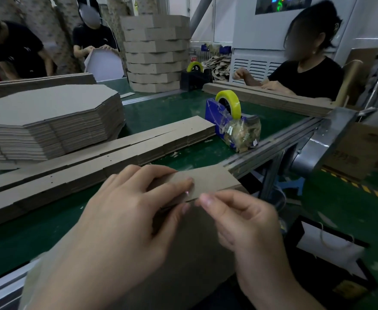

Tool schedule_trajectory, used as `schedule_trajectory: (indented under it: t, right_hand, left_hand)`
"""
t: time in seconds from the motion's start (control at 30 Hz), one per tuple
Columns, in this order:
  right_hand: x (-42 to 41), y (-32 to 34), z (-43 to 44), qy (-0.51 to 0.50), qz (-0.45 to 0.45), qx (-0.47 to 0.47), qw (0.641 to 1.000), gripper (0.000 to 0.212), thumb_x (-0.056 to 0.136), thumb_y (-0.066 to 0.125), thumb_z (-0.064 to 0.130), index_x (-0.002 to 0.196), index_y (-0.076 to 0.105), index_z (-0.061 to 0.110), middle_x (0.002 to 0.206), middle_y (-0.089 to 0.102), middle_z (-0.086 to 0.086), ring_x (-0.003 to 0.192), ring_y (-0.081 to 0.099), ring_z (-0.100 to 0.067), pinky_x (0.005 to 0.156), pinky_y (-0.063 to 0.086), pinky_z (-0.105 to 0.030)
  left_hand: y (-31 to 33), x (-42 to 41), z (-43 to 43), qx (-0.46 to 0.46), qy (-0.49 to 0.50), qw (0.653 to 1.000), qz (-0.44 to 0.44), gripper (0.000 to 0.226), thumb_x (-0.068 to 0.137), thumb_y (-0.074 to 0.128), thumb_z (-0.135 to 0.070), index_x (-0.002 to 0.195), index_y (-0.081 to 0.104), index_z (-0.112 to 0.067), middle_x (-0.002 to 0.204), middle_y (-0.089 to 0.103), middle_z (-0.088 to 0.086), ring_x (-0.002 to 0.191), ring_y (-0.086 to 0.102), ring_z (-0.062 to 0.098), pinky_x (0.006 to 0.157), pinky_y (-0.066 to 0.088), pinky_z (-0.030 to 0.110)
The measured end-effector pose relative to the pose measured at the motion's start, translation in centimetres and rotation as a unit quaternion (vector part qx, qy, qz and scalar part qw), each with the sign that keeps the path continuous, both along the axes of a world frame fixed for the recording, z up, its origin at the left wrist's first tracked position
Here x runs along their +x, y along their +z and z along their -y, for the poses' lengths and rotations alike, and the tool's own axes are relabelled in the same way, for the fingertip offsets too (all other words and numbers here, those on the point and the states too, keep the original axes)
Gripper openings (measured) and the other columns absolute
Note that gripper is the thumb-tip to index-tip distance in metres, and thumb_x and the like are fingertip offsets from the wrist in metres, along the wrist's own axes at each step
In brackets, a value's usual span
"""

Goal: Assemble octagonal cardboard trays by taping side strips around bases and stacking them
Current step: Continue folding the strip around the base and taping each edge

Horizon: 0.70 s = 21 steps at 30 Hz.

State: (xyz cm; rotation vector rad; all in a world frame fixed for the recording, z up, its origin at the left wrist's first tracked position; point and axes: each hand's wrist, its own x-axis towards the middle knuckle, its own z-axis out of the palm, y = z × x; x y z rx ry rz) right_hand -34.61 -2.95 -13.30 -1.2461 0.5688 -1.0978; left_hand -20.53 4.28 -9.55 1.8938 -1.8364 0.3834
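Observation:
My left hand (pixel 129 211) presses its fingers on a brown cardboard side strip (pixel 212 180) near the table's front edge. My right hand (pixel 246 224) pinches the strip's lower edge beside the left fingertips; a thin glint, maybe clear tape, shows between them. A long pile of side strips (pixel 98 157) lies across the green table. Behind it at the left stands a stack of flat octagonal bases (pixel 49 117). A blue tape dispenser (pixel 230 117) with a yellow-green roll sits to the right of the strips. Finished trays (pixel 156 52) are stacked at the back.
The green table's (pixel 38 229) metal rail runs along its right edge (pixel 273 139). A person in black works at the far right (pixel 306 74), two more at the back left (pixel 94 32). A second dispenser (pixel 194 77) stands far back. A black-and-white bag (pixel 326 247) lies on the floor.

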Motion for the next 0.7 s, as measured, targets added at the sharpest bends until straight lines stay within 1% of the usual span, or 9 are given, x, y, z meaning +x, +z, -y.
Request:
schedule_trajectory:
  t: [0.13,0.23,0.33,0.37,0.43,0.5,0.53,0.6,0.7]
  right_hand:
    - [0.7,-0.3,-0.5,-0.036,0.016,0.072,0.997,0.018,0.062,0.086,0.027,0.060,0.075,0.013,0.034,0.045,0.008,0.031,0.040,0.001,0.038,0.028,-0.006]
    - [0.9,-0.2,-0.8,-0.050,0.029,0.110,0.992,0.022,0.054,0.074,0.033,0.055,0.073,0.011,0.032,0.041,0.007,0.028,0.035,0.001,0.035,0.026,-0.007]
    - [0.9,-0.1,-0.9,-0.048,0.019,0.135,0.990,0.027,0.048,0.071,0.038,0.052,0.071,0.011,0.033,0.034,0.009,0.029,0.026,0.001,0.033,0.022,-0.010]
    - [0.9,-0.1,-0.9,-0.046,0.013,0.138,0.989,0.029,0.047,0.072,0.039,0.052,0.071,0.011,0.033,0.031,0.007,0.029,0.023,0.000,0.033,0.021,-0.011]
    - [0.8,-0.2,-0.9,-0.039,-0.002,0.137,0.990,0.032,0.045,0.071,0.043,0.053,0.071,0.011,0.033,0.028,0.006,0.029,0.021,-0.002,0.033,0.020,-0.012]
    - [0.6,-0.3,-0.8,-0.025,-0.018,0.130,0.991,0.035,0.045,0.071,0.046,0.055,0.073,0.013,0.034,0.028,0.005,0.029,0.021,-0.003,0.033,0.019,-0.013]
    - [0.4,-0.4,-0.7,-0.013,-0.028,0.126,0.992,0.037,0.045,0.071,0.048,0.057,0.073,0.013,0.034,0.027,0.005,0.030,0.020,-0.003,0.034,0.019,-0.014]
    - [0.0,-0.5,-0.4,0.022,-0.049,0.121,0.991,0.038,0.047,0.072,0.050,0.061,0.075,0.015,0.036,0.027,0.005,0.031,0.020,-0.004,0.035,0.018,-0.015]
    - [-0.7,-0.7,0.0,0.080,-0.073,0.123,0.987,0.037,0.048,0.073,0.046,0.070,0.078,0.017,0.036,0.032,0.005,0.031,0.024,-0.003,0.035,0.020,-0.015]
  left_hand:
    - [0.0,-0.1,-0.2,0.011,-0.010,1.000,-0.004,0.041,0.086,0.043,-0.045,0.115,0.069,-0.031,0.112,0.064,-0.007,0.097,0.061,0.022,0.072,0.052,0.041]
    - [0.1,-0.1,-0.2,0.015,-0.013,1.000,0.004,0.041,0.088,0.043,-0.045,0.116,0.069,-0.030,0.113,0.063,-0.007,0.098,0.061,0.023,0.072,0.052,0.041]
    - [0.2,-0.2,-0.2,0.021,-0.020,1.000,0.002,0.041,0.088,0.043,-0.046,0.115,0.068,-0.029,0.114,0.063,-0.008,0.099,0.061,0.022,0.074,0.052,0.042]
    - [0.3,-0.3,-0.2,0.019,-0.020,1.000,-0.009,0.039,0.087,0.043,-0.047,0.113,0.066,-0.028,0.112,0.064,-0.009,0.098,0.061,0.020,0.074,0.051,0.041]
    - [0.4,-0.4,-0.3,0.010,-0.017,0.999,-0.046,0.029,0.084,0.045,-0.049,0.105,0.053,-0.030,0.105,0.064,-0.012,0.092,0.058,0.015,0.072,0.047,0.035]
    - [0.6,-0.5,-0.5,0.008,-0.024,0.999,-0.040,0.022,0.084,0.046,-0.047,0.102,0.047,-0.035,0.105,0.063,-0.014,0.091,0.057,0.014,0.072,0.045,0.033]
    - [0.6,-0.5,-0.5,0.012,-0.031,0.999,-0.017,0.019,0.085,0.045,-0.044,0.102,0.050,-0.037,0.108,0.062,-0.013,0.094,0.059,0.016,0.072,0.047,0.036]
    - [0.4,-0.2,-0.6,0.023,-0.039,0.999,0.016,0.026,0.088,0.044,-0.040,0.107,0.061,-0.040,0.114,0.062,-0.009,0.098,0.061,0.022,0.071,0.051,0.043]
    - [0.5,0.0,-0.8,0.033,-0.032,0.999,0.001,0.035,0.088,0.044,-0.042,0.114,0.067,-0.040,0.115,0.063,-0.006,0.099,0.062,0.024,0.072,0.052,0.045]
